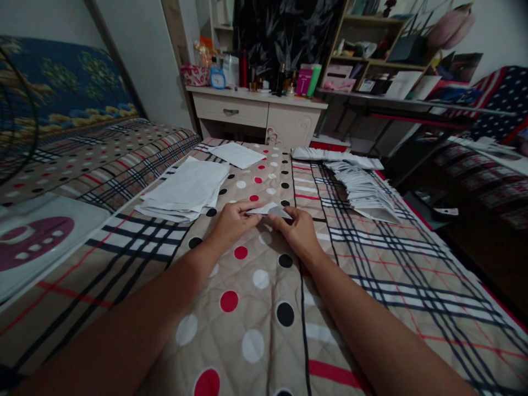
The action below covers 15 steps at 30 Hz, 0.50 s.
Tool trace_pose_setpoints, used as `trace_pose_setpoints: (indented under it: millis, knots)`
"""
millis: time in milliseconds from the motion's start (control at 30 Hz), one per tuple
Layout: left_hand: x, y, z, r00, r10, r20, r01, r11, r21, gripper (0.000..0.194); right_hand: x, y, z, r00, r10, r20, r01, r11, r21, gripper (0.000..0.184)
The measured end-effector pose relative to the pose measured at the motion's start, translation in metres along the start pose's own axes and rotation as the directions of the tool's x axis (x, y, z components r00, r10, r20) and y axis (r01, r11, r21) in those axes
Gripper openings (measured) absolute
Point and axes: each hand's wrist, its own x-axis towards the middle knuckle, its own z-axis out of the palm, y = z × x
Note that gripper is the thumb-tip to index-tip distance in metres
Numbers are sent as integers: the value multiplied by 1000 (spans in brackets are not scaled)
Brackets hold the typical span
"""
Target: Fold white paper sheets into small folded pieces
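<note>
A small folded piece of white paper (pixel 264 209) is held between my two hands, just above the dotted bedspread (pixel 251 346). My left hand (pixel 236 221) pinches its left end with thumb and fingers. At the opposite end, my right hand (pixel 297 228) grips the paper, its thumb on the near side. To the left of my hands lies a loose stack of white sheets (pixel 187 187), with another few white sheets (pixel 238 154) farther back. On the right sits a long row of folded papers (pixel 363 190), packed side by side.
Behind the folded row lies another white paper bundle (pixel 336 157). A plastic-wrapped package (pixel 45 236) rests at the left. Beyond the bed stands a white dresser (pixel 231 110) with bottles and a blue clock (pixel 217 77). Shelves and a narrow table (pixel 408 102) are at the right.
</note>
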Motion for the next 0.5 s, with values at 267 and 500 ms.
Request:
trace_pose_setpoints:
  millis: [267, 500]
  knots:
    - [1, -6, 3, 988, 154, -14, -150, 975, 165, 32, 2, 2, 4, 995, -60, -79, 40, 970, -242, 11]
    - [-5, 1, 9, 935, 352, -42, -293, 833, 469, 22, 3, 5, 2, 995, -94, -29, 83, 960, -267, 15]
